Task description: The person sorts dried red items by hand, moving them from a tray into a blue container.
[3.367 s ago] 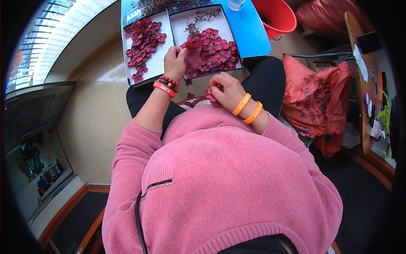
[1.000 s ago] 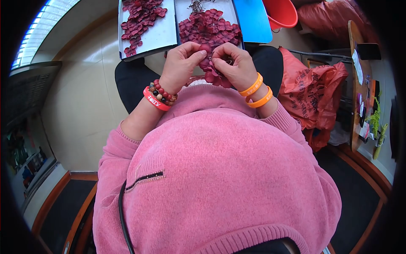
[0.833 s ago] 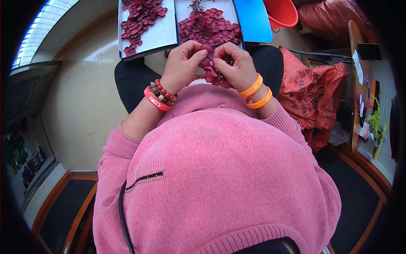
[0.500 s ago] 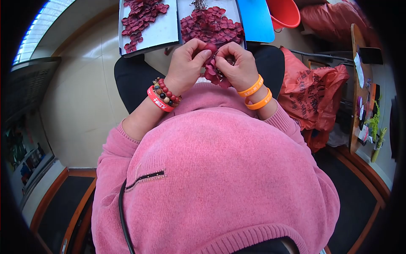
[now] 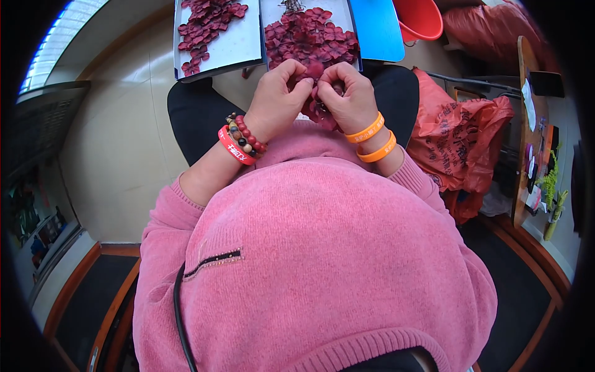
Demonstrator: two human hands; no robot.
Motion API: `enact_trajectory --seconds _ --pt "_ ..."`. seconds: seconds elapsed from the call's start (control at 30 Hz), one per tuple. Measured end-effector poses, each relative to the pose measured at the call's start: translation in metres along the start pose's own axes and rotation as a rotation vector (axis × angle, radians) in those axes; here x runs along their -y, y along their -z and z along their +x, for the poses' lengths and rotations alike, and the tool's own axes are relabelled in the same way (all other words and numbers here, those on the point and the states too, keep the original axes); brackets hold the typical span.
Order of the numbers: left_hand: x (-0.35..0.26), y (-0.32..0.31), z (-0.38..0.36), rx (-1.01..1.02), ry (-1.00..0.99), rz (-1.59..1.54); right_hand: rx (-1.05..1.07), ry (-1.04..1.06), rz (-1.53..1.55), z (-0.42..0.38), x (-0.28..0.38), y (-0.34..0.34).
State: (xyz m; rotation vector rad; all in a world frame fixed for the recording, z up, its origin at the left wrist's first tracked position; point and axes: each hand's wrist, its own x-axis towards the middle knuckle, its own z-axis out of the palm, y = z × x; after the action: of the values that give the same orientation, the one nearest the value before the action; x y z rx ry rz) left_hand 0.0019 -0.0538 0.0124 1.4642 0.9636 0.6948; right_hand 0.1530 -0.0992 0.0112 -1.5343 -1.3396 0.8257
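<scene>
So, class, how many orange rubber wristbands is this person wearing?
2: both orange rubber wristbands sit on the right hand's wrist, one nearer the hand, one behind it. None seems hidden.

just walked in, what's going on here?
A seated person in a pink sweater is working with dark red fabric petals. Both hands are together over the lap: the left hand and right hand each have a grip on a small bunch of petals held between them. Just beyond the hands sit two trays: the left tray has petals scattered on it, and the right tray holds a denser pile. An orange plastic bag sits to the person's right.
</scene>
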Motion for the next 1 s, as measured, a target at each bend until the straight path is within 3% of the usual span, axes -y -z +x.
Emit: enact_trajectory --seconds 0.17,0.33,0.5,0.73,1.0 --pt "-0.004 -0.003 -0.001 -0.163 -0.636 0.698 -0.01 0.062 -0.034 -0.001 0.002 0.0" --pt "-0.009 -0.002 -0.002 -0.202 -0.819 0.643 -0.067 0.159 0.034 -0.005 0.006 0.0" --pt "-0.006 0.003 -0.001 -0.233 -1.06 0.588 -0.076 0.19 0.32 -0.011 0.017 0.001" --pt "-0.011 0.001 -0.005 -0.256 -1.087 0.59 -0.043 0.183 0.328 -0.014 0.021 0.005" --pt "-0.01 -0.006 -0.01 -0.235 -0.985 0.459 -0.049 0.188 0.312 -0.016 0.017 0.006"
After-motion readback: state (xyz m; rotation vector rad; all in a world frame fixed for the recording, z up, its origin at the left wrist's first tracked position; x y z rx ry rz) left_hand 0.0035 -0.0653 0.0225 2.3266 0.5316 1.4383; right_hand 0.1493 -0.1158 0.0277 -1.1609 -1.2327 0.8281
